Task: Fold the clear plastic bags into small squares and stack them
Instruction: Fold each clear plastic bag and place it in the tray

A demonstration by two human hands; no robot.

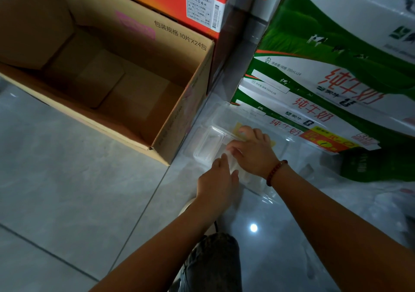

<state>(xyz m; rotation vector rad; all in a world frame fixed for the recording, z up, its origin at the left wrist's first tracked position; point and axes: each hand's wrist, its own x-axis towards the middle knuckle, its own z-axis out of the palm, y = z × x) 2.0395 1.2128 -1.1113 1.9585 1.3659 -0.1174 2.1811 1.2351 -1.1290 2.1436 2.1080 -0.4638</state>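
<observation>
Several stacked milk cartons (332, 71), printed green and white with red characters, fill the right side, and an open brown cardboard box (179, 121) stands on the grey tiled floor (67, 179) to the left, with a red carton (170, 2) behind it. Between the brown box and the milk cartons, on the floor, lies a clear plastic tray (207, 142) with moulded compartments and a yellow label under its film. Over the near end of that tray lies the clear plastic bag (249, 177), a pale, flattened sheet that reaches toward the person. The right hand (251, 152), a beaded bracelet (275, 171) at its wrist, presses down on the bag with its fingers spread and nearly straight. The left hand (216, 179) sits just beside it, touching the bag's near-left edge; its fingertips are hidden against the plastic, so I cannot tell whether they pinch the bag or only rest on it. A knee in denim (213, 262) shows at the bottom.
</observation>
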